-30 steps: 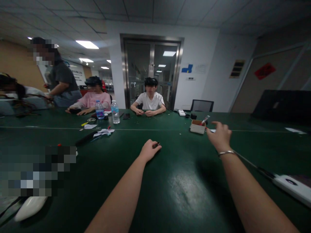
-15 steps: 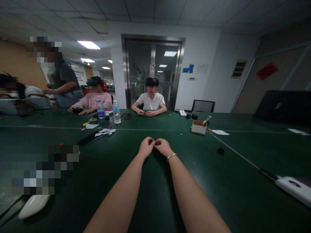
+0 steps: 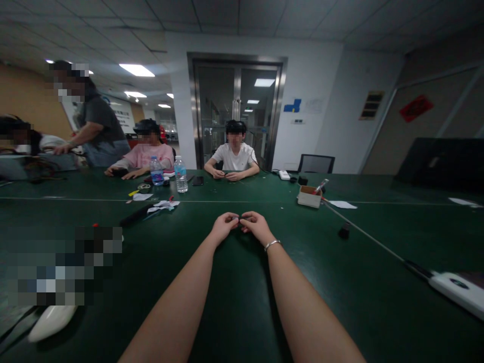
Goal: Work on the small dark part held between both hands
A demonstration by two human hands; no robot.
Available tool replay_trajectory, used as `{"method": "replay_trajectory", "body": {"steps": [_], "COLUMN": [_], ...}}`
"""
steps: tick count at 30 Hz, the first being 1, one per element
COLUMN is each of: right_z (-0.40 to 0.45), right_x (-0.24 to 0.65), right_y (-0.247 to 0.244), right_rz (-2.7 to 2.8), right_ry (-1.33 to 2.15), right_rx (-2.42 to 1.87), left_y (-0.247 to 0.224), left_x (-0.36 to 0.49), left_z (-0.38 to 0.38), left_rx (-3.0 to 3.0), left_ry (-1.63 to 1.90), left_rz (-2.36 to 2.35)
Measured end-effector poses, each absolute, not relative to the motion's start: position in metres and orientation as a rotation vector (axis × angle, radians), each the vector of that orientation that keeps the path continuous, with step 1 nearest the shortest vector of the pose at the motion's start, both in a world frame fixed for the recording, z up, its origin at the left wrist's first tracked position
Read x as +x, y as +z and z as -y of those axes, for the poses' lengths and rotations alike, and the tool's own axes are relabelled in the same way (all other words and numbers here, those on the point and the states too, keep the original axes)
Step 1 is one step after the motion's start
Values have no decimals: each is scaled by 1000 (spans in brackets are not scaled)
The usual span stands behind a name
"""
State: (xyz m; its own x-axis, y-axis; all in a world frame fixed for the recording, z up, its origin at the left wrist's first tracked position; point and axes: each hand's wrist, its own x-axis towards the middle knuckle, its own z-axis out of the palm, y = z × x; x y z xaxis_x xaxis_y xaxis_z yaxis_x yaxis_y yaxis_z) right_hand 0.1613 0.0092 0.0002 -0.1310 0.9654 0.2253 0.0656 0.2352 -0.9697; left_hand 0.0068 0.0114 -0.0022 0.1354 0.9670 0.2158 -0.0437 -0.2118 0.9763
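Both arms reach out over the dark green table point(image 3: 242, 297). My left hand point(image 3: 224, 227) and my right hand point(image 3: 257, 226), the wrist above it wearing a silver bracelet point(image 3: 272, 245), meet fingertip to fingertip. Between the pinched fingers sits a small dark piece point(image 3: 240, 220), too small to name. Both hands are closed and seem to grip it from either side. Fingers hide most of it.
To the right stand a small cardboard box point(image 3: 309, 197) with a pen-like item in it and a black object point(image 3: 344, 231). A white power strip point(image 3: 461, 292) and cable cross the right side. Bottles point(image 3: 181, 174), papers point(image 3: 163, 205) and seated people are beyond, left.
My hands have drawn slightly apart, so the fingertips now meet at the small piece. The standing person at the left has reached an arm further left.
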Motion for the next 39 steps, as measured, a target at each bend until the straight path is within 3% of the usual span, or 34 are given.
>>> {"method": "replay_trajectory", "body": {"steps": [6,22,39], "right_z": [-14,-11,-3], "right_x": [167,172,172], "right_y": [1,2,12], "right_rz": [1192,1169,1204], "right_ry": [1244,1321,1431], "right_rx": [-947,-893,-941], "left_y": [3,-3,11], "left_x": [10,8,4], "left_z": [-9,-16,2], "left_rx": [1304,1424,1835], "left_ry": [1287,1198,1047], "left_rz": [-933,-1067,-1550]}}
